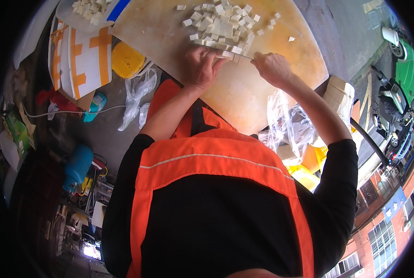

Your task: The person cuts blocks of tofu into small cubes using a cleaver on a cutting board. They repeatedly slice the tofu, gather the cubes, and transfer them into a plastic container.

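Note:
My right hand is closed around the handle end of a knife, whose blade runs left towards my other hand. My left hand lies at the blade's left part, its fingers bent and touching white tofu-like pieces on the near side of the blade. Whether it grips a piece or only rests on it cannot be told. Just beyond the blade, a heap of white cubes lies on a pale, stained cutting board. A few loose cubes lie right of the heap.
A plastic tub of white cubes stands at the upper left, above a white foam box with orange tape. Near it is a yellow container. Clear plastic bags hang by the board's near right edge. A blue gas cylinder stands left.

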`<action>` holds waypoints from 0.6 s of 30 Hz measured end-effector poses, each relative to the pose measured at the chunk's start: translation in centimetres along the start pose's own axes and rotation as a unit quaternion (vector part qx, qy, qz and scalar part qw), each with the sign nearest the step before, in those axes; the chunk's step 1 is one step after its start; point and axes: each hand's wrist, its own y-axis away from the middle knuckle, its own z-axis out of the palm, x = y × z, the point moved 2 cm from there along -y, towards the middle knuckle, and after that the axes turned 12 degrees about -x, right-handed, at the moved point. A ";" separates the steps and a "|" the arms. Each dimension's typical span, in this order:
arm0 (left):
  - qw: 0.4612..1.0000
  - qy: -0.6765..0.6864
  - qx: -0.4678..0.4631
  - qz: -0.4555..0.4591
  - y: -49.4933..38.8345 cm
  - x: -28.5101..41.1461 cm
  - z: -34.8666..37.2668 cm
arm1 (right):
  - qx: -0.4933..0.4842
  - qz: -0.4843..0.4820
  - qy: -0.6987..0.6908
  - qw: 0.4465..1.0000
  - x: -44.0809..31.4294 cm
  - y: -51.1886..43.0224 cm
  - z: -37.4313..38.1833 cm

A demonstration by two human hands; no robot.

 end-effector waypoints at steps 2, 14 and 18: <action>1.000 0.008 0.000 -0.008 -0.1 0.1 -0.2 | 0.003 0.010 -0.012 1.000 0.3 -0.7 1.1; 1.000 0.026 -0.005 0.004 -0.6 0.7 -1.2 | 0.080 -0.003 -0.139 0.987 -0.6 1.8 -1.0; 0.999 0.042 0.019 0.001 -0.5 0.9 -1.0 | 0.068 -0.019 -0.116 0.991 -0.9 3.3 -1.8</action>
